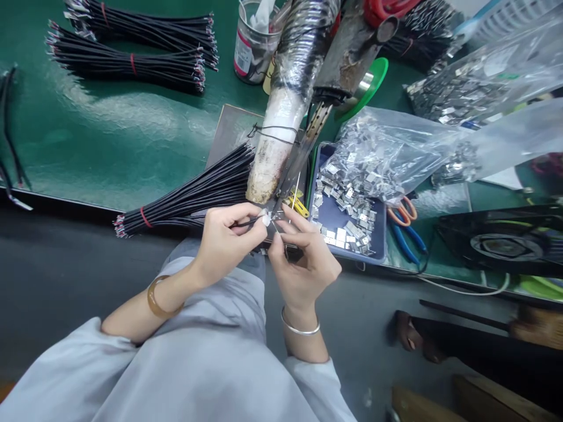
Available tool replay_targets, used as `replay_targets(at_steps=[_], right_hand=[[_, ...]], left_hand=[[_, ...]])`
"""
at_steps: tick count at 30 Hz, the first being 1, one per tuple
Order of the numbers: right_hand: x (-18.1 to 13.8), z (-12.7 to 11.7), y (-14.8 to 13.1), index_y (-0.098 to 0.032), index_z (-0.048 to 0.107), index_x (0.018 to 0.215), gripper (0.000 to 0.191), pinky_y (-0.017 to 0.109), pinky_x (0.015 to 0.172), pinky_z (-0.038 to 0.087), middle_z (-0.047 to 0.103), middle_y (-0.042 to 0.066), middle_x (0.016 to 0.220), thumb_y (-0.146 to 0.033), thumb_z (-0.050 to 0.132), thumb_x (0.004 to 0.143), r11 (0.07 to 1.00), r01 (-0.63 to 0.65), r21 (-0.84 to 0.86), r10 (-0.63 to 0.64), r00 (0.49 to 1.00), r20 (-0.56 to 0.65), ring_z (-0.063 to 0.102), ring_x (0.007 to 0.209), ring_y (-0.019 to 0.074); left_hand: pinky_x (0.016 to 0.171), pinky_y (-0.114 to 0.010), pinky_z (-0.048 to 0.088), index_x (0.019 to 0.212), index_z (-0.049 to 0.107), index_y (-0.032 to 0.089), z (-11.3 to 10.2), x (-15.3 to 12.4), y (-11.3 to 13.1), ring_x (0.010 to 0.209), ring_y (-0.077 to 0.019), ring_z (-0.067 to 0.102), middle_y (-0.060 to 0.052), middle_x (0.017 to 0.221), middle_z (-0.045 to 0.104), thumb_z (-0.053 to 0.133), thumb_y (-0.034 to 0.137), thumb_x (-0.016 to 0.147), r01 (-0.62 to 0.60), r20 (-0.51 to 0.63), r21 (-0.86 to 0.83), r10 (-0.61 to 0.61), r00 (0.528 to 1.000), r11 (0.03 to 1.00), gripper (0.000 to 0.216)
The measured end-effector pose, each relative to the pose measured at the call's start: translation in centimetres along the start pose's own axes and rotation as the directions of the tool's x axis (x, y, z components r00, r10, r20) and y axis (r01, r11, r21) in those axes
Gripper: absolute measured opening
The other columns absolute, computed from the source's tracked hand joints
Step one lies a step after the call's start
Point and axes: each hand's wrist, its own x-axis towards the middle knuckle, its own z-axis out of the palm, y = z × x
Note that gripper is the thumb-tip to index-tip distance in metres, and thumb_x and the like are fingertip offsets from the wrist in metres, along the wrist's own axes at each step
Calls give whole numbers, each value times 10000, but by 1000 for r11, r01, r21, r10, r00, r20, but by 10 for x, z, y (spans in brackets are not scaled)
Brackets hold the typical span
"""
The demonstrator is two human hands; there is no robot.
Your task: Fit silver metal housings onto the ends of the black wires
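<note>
- The green bench (pixel 109 135) is shiny.
- Two tied wire bundles (pixel 132 58) lie at its far left corner.
- Loose wires (pixel 11 129) lie at the left edge.
- A jar (pixel 253 44) stands at the far edge, near a green spool (pixel 373 76).
- A grey board (pixel 229 132) lies in the middle.
- A third bundle (pixel 189 196) reaches the near edge.
- A blue tray (pixel 336 218) of small metal bits sits at the near edge.
- Clear bags (pixel 396 152) of metal bits lie behind it.
- Orange scissors (pixel 404 210) and blue pliers (pixel 404 243) lie just beside the tray.
- A black fan (pixel 501 246) sits toward the right edge.
</note>
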Motion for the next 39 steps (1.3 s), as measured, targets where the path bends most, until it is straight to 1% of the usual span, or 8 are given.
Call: replay_targets(at_steps=[4, 8, 14, 19, 24, 31, 35, 39], right_hand=[[-4, -3, 1, -234, 578, 873, 175, 322, 784, 709, 798, 97, 1168, -80, 658, 890, 999, -32, 34, 31, 999, 29, 811, 935, 205], [-6, -6, 1, -234, 575, 870, 167, 322, 774, 707, 801, 98, 1159, -88, 652, 897, 999, -32, 23, 31, 999, 36, 812, 926, 206], [-1, -3, -1, -233, 570, 852, 180, 313, 797, 703, 805, 83, 1144, -79, 651, 897, 999, -41, -6, 41, 999, 35, 813, 902, 194], [1, -2, -1, -238, 572, 850, 172, 348, 817, 708, 793, 87, 1178, -88, 644, 897, 1000, -1, 17, 0, 999, 32, 805, 969, 207], [-5, -5, 2, -237, 570, 860, 167, 341, 804, 707, 793, 100, 1174, -91, 643, 895, 999, -19, 36, 17, 999, 48, 806, 950, 200], [-5, -8, 1, -230, 593, 874, 164, 305, 809, 689, 800, 98, 1156, -77, 649, 894, 999, -26, 46, 24, 999, 44, 805, 936, 184], [-7, -11, 1, -233, 633, 919, 140, 291, 748, 672, 821, 62, 1043, -99, 673, 907, 999, -30, 39, 30, 999, 14, 806, 905, 186], [-10, -26, 0, -234, 653, 957, 123, 254, 565, 603, 811, 11, 882, -116, 670, 924, 999, 5, 52, -1, 998, -68, 785, 728, 166]], left_hand=[[431, -173, 177, 657, 691, 136, -1, -2, -2, 507, -53, 244, 72, 529, 354, 600, 185, 757, 34, 42, 34, -36, 998, 999, 144], [443, -170, 195, 661, 701, 137, -1, -4, -2, 516, -52, 243, 73, 536, 354, 597, 163, 754, 13, 47, 60, -16, 999, 998, 142], [440, -168, 195, 661, 693, 132, 1, -4, 0, 522, -54, 264, 64, 545, 369, 601, 196, 779, 33, 14, 53, -34, 999, 998, 164], [438, -162, 194, 654, 681, 134, 1, -2, 3, 531, -57, 274, 59, 554, 378, 606, 213, 765, 41, -29, 28, -41, 999, 999, 156], [447, -154, 227, 659, 696, 131, 0, -5, -3, 534, -56, 294, 59, 548, 384, 601, 198, 760, 31, 35, 70, -33, 999, 997, 154], [435, -160, 224, 706, 742, 139, -2, -7, -3, 509, -50, 314, 57, 547, 462, 604, 169, 783, -36, 52, 107, 31, 998, 994, 161], [435, -157, 266, 739, 753, 142, -9, -12, -4, 492, -53, 366, 49, 547, 537, 608, 152, 824, -107, 155, 168, 81, 985, 980, 169], [480, -172, 350, 811, 769, 139, -23, -22, -12, 490, -63, 447, 28, 589, 636, 628, 141, 883, -277, 364, 226, 183, 913, 934, 159]])
